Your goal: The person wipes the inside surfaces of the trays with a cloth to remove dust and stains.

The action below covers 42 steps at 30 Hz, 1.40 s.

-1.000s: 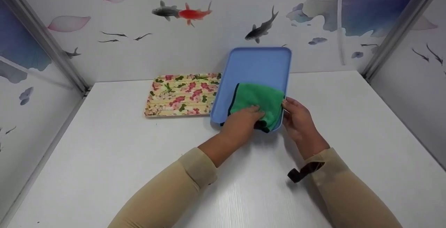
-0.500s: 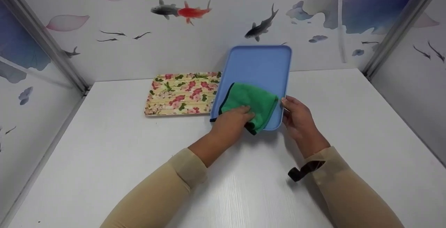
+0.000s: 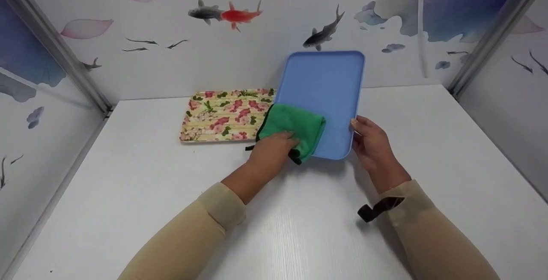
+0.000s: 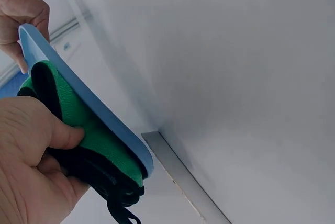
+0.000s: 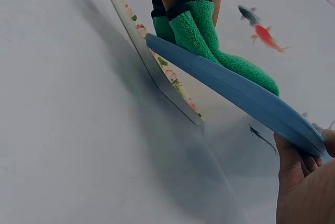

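My left hand [image 3: 272, 153] grips a folded green cloth [image 3: 299, 121] with black edging and holds it against the lower left of a blue tray [image 3: 325, 83]. In the left wrist view the thumb lies on top of the cloth [image 4: 89, 124] and the fingers are curled beneath it. The tray is tilted up off the table, its inner face towards me. At its lower right edge, my right hand [image 3: 372, 141] pinches the rim between thumb and fingers. From the right wrist view, the tray [image 5: 235, 90] appears edge-on with the cloth bunched along its face.
A flower-patterned tray [image 3: 227, 117] lies flat on the white table [image 3: 274, 228], left of the blue tray and partly behind it. A wall [image 3: 257, 57] with painted fish rises at the table's back edge. Side panels [image 3: 38, 143] stand at left and right.
My left hand has slid the cloth leftward across the blue tray, from its lower right part to its lower left edge. The tray has shifted slightly up and right in my right hand.
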### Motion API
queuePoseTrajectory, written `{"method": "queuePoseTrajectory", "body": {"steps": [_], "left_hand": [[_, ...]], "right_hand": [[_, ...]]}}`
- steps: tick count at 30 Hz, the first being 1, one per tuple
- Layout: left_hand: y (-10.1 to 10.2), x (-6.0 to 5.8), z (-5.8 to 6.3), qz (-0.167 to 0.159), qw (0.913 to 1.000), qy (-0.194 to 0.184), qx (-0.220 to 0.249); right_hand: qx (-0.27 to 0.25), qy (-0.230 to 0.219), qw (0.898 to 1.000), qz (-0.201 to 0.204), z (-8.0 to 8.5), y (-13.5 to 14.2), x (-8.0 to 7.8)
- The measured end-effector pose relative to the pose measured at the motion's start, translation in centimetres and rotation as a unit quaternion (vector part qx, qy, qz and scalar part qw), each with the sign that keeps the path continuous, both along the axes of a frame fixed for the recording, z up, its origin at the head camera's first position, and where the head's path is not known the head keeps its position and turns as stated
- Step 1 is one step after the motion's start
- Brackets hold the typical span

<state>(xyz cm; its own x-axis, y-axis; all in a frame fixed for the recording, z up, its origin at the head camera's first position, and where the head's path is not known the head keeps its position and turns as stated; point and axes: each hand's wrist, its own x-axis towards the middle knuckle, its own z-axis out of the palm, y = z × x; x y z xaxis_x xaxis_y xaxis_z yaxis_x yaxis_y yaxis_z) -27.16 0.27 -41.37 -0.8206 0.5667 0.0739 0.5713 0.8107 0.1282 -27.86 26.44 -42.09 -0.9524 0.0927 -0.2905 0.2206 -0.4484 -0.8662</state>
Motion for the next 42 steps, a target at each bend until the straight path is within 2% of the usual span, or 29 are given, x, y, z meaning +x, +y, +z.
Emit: {"method": "queuePoseTrajectory", "body": {"steps": [7,13,18,24,29,34,38,42], "left_hand": [[0.0,0.3,0.3,0.006,0.9999,0.008,-0.010],[-0.6,0.6,0.3,-0.003,0.9999,0.010,-0.002],[-1.3,0.8,0.1,-0.005,0.9994,0.015,0.030],[-2.0,0.9,0.1,-0.010,0.9957,0.045,0.080],[-3.1,1.0,0.8,0.016,0.9912,0.041,0.125],[-4.4,1.4,2.1,0.052,0.9849,0.035,0.162],[-5.4,1.6,2.9,0.075,0.9808,0.044,0.174],[-6.2,1.6,3.0,0.090,0.9786,0.048,0.179]], "right_hand": [[0.011,0.004,1.000,-0.001,0.1,0.4,0.0],[0.027,-0.007,0.999,-0.015,0.1,0.8,-0.2],[0.028,-0.005,0.999,-0.021,0.3,1.5,-0.3],[0.003,0.019,0.999,-0.030,0.4,2.9,-0.4],[-0.010,0.035,0.999,-0.022,0.0,4.3,-0.5],[-0.014,0.041,0.999,-0.002,-0.4,5.9,-0.7],[-0.044,0.037,0.998,-0.006,-0.3,7.2,-0.7],[-0.046,0.036,0.998,0.000,-0.2,8.6,-0.6]]}}
